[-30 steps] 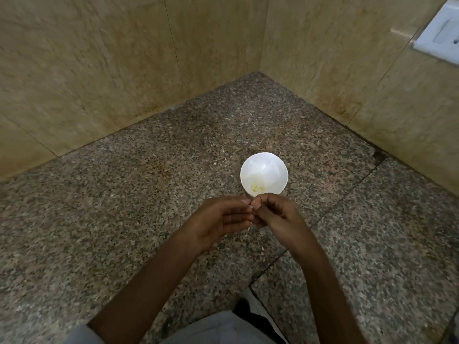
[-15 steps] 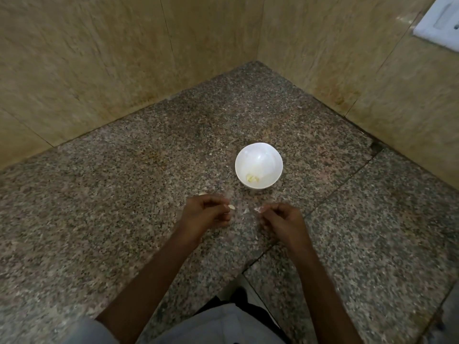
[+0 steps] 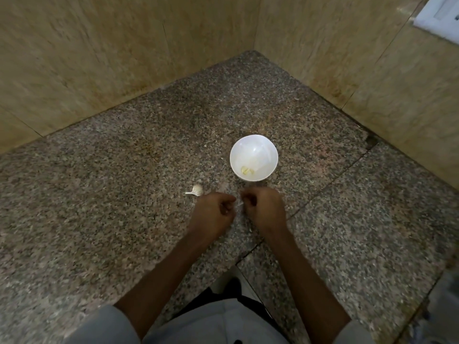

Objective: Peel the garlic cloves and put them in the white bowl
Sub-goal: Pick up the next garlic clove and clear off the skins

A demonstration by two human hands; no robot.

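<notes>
Dim, warm indoor light; motion blur, wide-angle bending at edges.

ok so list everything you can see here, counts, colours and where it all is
white bowl: one, white, on the counter just beyond the hands
peeled garlic: a few pieces, pale yellow, in the near side of the bowl; exact count unclear
garlic clove: one, whitish, on the counter left of the bowl
counter: one, speckled grey-brown granite, filling the corner
walls: two, beige, meeting behind the counter
wall plate: one, white, top right
clothing: grey, bottom edge
left hand: one, fingers curled, beside the clove; what it holds is blurred
right hand: one, fingers curled, before the bowl; what it holds is blurred
</notes>
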